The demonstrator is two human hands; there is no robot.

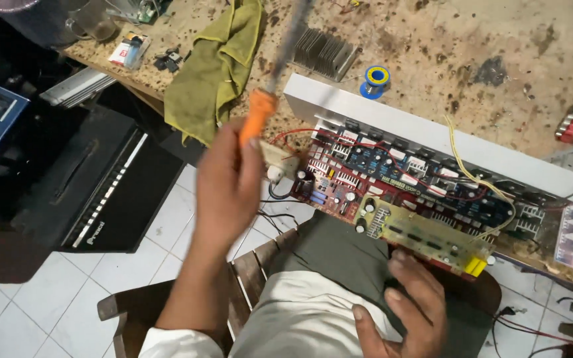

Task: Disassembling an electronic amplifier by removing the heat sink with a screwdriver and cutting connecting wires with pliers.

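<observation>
Gripping orange-handled tool (260, 113) in left hand (227, 189), right hand (409, 301) on lap.

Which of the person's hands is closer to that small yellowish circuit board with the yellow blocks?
Right. The right hand rests on the lap just below the yellowish circuit board; the left hand, holding an orange-handled tool, is off to its left.

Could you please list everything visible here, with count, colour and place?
long tool with orange handle: one, orange and grey, raised in left hand
red circuit board: one, red, table edge
small yellowish circuit board: one, yellow-green, over the red board
white metal bar: one, white, behind the boards
olive-green cloth: one, draped over table edge
finned metal heatsink: one, grey, tabletop
solder spool: one, blue and yellow, tabletop
wooden chair: one, brown, below
left hand: gripping the tool
right hand: resting on lap
</observation>
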